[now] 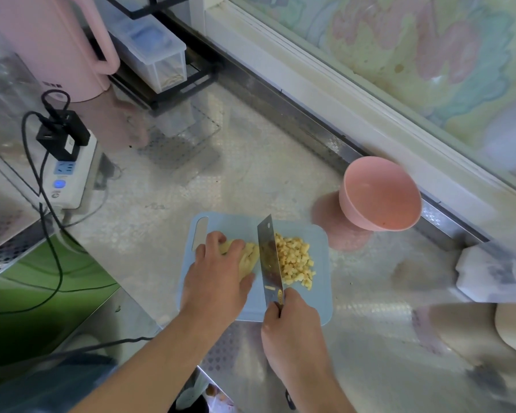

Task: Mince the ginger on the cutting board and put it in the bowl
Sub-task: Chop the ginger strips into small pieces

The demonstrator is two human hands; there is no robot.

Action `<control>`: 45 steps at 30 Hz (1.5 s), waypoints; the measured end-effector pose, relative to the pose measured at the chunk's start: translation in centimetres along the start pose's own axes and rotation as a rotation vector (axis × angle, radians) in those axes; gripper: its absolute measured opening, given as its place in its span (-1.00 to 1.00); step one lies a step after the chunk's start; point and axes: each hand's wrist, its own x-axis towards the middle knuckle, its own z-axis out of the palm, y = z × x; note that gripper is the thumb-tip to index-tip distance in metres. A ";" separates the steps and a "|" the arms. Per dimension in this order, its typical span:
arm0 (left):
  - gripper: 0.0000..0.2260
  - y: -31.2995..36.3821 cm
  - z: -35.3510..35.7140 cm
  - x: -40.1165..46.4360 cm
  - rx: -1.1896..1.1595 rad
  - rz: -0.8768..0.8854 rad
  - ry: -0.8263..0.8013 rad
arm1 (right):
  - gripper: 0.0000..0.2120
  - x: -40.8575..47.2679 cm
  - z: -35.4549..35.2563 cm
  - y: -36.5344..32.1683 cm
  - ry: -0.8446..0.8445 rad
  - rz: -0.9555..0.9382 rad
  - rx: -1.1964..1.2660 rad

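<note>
Pastels and pale yellow on a patterned silver counter

The cutting board point(316, 308) is pale blue, the diced ginger point(295, 260) on it light yellow, the uncut ginger piece point(248, 257) a creamier yellow. The cleaver point(269, 257) is silver-grey with a gold mark near its handle. The bowl point(380, 195) is matte pink, as is the kettle point(48, 43). The counter point(251, 162) is silver with a fine embossed check. The power strip point(69, 177) is white with a blue button, its plugs and cords black.
</note>
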 end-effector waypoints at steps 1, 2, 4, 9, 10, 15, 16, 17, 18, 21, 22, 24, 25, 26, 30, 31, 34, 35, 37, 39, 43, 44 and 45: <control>-0.57 0.0 0.0 0.1 -0.001 -0.002 -0.002 | -0.80 0.0 -0.1 0.0 0.007 0.000 0.004; -0.60 0.0 -0.1 0.2 -0.004 -0.003 -0.007 | -0.79 0.1 -0.2 -0.1 0.016 -0.002 -0.003; -0.63 0.0 -0.3 0.1 -0.014 0.003 -0.018 | -0.77 0.4 -0.6 -0.2 0.032 -0.014 -0.044; -0.63 -1.6 -0.7 0.3 -0.041 0.090 -0.023 | -0.79 1.2 -1.4 -0.6 0.030 -0.042 -0.133; -0.63 -2.1 -0.8 0.4 -0.057 0.115 -0.023 | -0.81 1.2 -1.5 -0.5 0.028 -0.048 -0.149; -0.56 -3.5 -1.2 0.2 -0.098 0.115 -0.012 | -0.88 1.1 -0.7 -0.3 0.000 -0.078 -0.185; -0.55 -3.6 -1.3 0.0 -0.088 0.093 0.002 | -0.89 1.0 -0.5 -0.4 -0.005 -0.082 -0.188; -0.55 -3.8 -1.3 -0.2 -0.082 0.074 0.015 | -0.89 0.8 -0.4 -0.4 -0.011 -0.087 -0.185; -0.56 -3.8 -1.2 -0.4 -0.085 0.062 0.021 | -0.90 0.6 -0.2 -0.4 -0.017 -0.094 -0.180; -0.57 -3.8 -0.7 -0.7 -0.139 0.035 0.011 | -0.88 0.2 -0.2 -0.2 -0.032 -0.106 -0.167; -0.57 -3.7 -0.5 -0.8 -0.154 0.026 0.004 | -0.86 0.3 -0.3 -0.2 -0.031 -0.104 -0.167; -0.57 -3.6 -0.4 -0.8 -0.182 0.027 0.007 | -0.84 0.5 -0.4 0.0 -0.017 -0.091 -0.165; -0.58 -3.5 -0.3 -0.8 -0.196 0.034 0.011 | -0.83 0.6 -0.4 0.0 -0.009 -0.081 -0.155; -0.59 -3.4 -0.3 -0.8 -0.208 0.040 0.013 | -0.83 0.6 -0.5 0.0 -0.004 -0.074 -0.146; -0.59 -2.9 -0.8 -1.2 -0.209 0.039 0.027 | -0.83 0.4 -0.4 -0.3 -0.020 -0.084 -0.177; -0.59 -2.9 -1.0 -1.3 -0.196 0.022 0.036 | -0.83 0.3 -0.4 -0.3 -0.017 -0.083 -0.175; -0.63 -3.5 -1.4 -1.2 -0.174 -0.036 0.051 | -0.83 0.3 -0.3 0.0 -0.005 -0.060 -0.152; -0.67 -3.9 -1.4 -1.2 -0.190 -0.039 0.047 | -0.83 0.3 -0.3 0.2 -0.005 -0.053 -0.149; -0.73 -4.4 -1.3 -1.1 -0.235 -0.010 0.027 | -0.83 0.3 -0.3 0.2 -0.007 -0.053 -0.146; -0.76 -4.5 -1.0 -0.9 -0.259 0.038 0.011 | -0.82 0.2 -0.2 0.0 -0.008 -0.061 -0.147; -0.74 -4.1 -1.2 -1.2 -0.245 0.064 0.040 | -0.81 0.3 0.0 0.0 0.001 -0.060 -0.149; -0.71 -4.0 -1.3 -1.3 -0.227 0.038 0.057 | -0.81 0.3 -0.1 0.1 0.007 -0.051 -0.137; -0.69 -4.1 -1.4 -1.4 -0.215 -0.004 0.069 | -0.81 0.3 -0.1 0.1 0.010 -0.039 -0.123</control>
